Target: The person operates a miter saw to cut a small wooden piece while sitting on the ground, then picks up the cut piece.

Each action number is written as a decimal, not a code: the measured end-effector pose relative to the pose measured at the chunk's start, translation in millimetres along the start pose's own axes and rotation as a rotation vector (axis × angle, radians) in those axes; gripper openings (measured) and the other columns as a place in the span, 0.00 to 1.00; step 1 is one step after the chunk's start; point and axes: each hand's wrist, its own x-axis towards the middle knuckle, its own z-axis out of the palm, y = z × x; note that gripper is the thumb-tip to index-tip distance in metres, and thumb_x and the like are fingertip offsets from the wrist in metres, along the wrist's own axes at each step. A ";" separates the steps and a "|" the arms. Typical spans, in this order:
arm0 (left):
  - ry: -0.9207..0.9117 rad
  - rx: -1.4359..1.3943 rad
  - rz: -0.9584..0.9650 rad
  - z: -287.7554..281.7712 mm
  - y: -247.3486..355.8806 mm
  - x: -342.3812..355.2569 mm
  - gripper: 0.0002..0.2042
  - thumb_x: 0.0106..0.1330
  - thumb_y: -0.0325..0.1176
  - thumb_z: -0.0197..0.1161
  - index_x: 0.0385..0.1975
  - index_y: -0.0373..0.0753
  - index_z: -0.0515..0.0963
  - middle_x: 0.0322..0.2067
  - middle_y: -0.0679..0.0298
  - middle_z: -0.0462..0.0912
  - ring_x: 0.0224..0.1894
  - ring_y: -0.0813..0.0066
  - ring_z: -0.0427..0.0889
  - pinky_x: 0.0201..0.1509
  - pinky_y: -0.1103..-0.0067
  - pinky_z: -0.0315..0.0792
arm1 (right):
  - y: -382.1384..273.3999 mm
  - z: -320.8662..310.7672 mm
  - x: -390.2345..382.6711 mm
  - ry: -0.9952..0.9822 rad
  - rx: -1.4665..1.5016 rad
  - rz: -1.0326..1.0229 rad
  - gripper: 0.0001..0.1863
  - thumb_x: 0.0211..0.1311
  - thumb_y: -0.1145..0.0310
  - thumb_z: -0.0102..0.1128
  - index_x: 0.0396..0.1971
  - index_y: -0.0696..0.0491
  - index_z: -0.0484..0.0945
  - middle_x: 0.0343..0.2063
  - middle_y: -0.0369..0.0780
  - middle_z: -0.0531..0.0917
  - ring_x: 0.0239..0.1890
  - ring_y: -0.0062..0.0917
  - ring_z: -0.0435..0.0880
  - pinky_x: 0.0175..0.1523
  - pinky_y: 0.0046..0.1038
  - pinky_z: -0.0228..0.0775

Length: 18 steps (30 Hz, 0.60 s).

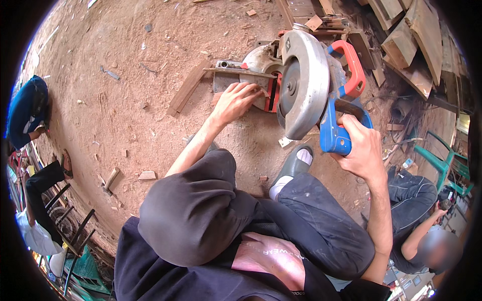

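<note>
A miter saw (306,83) with a silver blade guard, a blue motor handle and a red carrying handle stands on the dirt floor in front of me. My right hand (362,146) is wrapped round its blue rear handle (337,133). The saw head is raised, tilted over the base. My left hand (237,104) lies at the saw's fence (246,71), left of the red slot insert (271,94). Its fingers are curled and pinch a small piece of wood (264,92), most of which they hide.
A wooden plank (188,89) lies left of the saw. Boards (414,45) are piled at the far right, near a green plastic chair (439,163). Wood scraps and a hammer (110,180) lie on the ground. One person sits at the right; others are at the left edge.
</note>
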 end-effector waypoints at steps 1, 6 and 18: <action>-0.009 -0.014 0.008 0.2 -2.0 1.0 0.24 0.60 0.31 0.72 0.59 0.48 0.83 0.60 0.63 0.81 0.64 0.61 0.79 0.67 0.65 0.73 | -0.8 -1.2 0.6 0.006 -0.019 -0.010 0.28 0.39 0.66 0.82 0.43 0.53 0.79 0.39 0.43 0.86 0.40 0.46 0.88 0.42 0.43 0.80; 0.020 -0.126 -0.084 -6.9 -8.5 -0.6 0.18 0.56 0.26 0.69 0.49 0.46 0.83 0.55 0.63 0.81 0.60 0.59 0.80 0.66 0.64 0.72 | -2.6 -11.6 5.3 -0.040 -0.033 0.005 0.28 0.39 0.64 0.83 0.43 0.53 0.79 0.40 0.42 0.85 0.40 0.45 0.88 0.42 0.44 0.80; 0.100 -0.096 -0.055 -3.9 -15.5 -6.4 0.14 0.54 0.28 0.71 0.41 0.45 0.84 0.54 0.66 0.83 0.55 0.61 0.81 0.61 0.65 0.74 | -1.4 -33.3 11.9 0.065 -0.051 -0.025 0.36 0.32 0.65 0.88 0.47 0.51 0.81 0.43 0.41 0.81 0.40 0.44 0.88 0.41 0.43 0.80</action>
